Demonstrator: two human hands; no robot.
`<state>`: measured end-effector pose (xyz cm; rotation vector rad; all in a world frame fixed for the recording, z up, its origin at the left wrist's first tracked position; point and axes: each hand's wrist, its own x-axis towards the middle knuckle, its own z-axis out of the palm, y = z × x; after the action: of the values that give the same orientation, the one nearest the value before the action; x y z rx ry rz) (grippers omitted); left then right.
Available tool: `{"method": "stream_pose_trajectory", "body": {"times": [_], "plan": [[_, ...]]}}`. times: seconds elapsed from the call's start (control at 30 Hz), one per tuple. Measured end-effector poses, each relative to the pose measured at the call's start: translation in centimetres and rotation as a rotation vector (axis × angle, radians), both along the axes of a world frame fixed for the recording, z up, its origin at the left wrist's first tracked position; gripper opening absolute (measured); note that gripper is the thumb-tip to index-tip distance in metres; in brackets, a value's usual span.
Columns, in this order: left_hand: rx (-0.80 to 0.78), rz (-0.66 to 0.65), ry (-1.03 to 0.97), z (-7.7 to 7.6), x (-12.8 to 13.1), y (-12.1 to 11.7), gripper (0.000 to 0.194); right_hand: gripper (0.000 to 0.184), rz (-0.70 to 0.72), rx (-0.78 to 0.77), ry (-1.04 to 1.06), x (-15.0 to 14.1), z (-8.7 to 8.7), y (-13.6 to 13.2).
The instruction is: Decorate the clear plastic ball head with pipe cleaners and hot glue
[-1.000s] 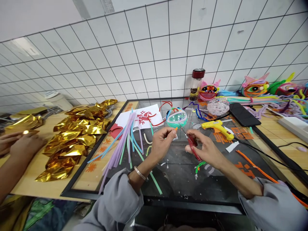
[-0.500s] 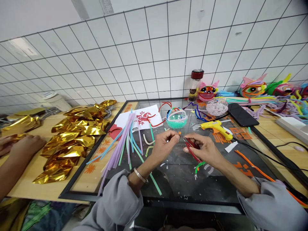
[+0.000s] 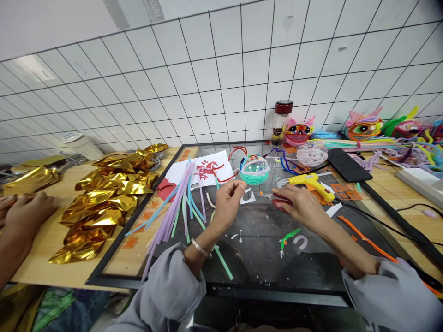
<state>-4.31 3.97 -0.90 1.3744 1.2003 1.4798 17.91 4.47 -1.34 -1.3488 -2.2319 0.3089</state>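
Note:
My left hand [image 3: 230,203] is closed in a pinch, and a small orange bit shows at its fingertips. My right hand [image 3: 299,205] has its fingers around the red handles of scissors [image 3: 281,203], low over the dark board, their metal tips pointing left. Between the hands lies a white paper scrap [image 3: 248,197] with a cut-out. Just behind them sits a clear ball [image 3: 255,177] wrapped in turquoise pipe cleaner, with pink and red strands on top. A green pipe cleaner piece [image 3: 290,236] lies in front of my right hand.
A yellow glue gun [image 3: 311,183] and its cord lie right, near a black phone [image 3: 349,165]. Purple pipe cleaners [image 3: 175,207] spread left beside gold foil [image 3: 100,207]. Another person's hand [image 3: 29,212] rests far left. A red-capped bottle [image 3: 281,122] stands by the wall.
My hands have drawn apart. The left moved slightly left with the orange bit. The right hand turned palm down, and the scissors swung flatter and lower over the board.

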Motion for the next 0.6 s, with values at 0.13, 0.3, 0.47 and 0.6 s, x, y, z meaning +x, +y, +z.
{"method": "stream_pose_trajectory", "body": {"times": [0.13, 0.3, 0.47, 0.6], "plan": [[0.013, 0.061, -0.061, -0.7, -0.4, 0.8, 0.020, 0.029, -0.009, -0.017, -0.202, 0.8, -0.4, 1.1], [-0.062, 0.084, -0.164, -1.5, -0.3, 1.4, 0.022, 0.035, 0.008, -0.026, -0.200, -0.4, -1.5, 1.5], [-0.153, 0.103, -0.332, -1.9, -0.4, 2.3, 0.027, 0.034, -0.060, 0.167, -0.050, -1.1, -1.7, 1.5], [-0.183, 0.031, -0.428, -2.3, -0.6, 3.1, 0.026, 0.029, -0.179, 0.131, 0.369, -0.4, -0.2, 2.9]]}}
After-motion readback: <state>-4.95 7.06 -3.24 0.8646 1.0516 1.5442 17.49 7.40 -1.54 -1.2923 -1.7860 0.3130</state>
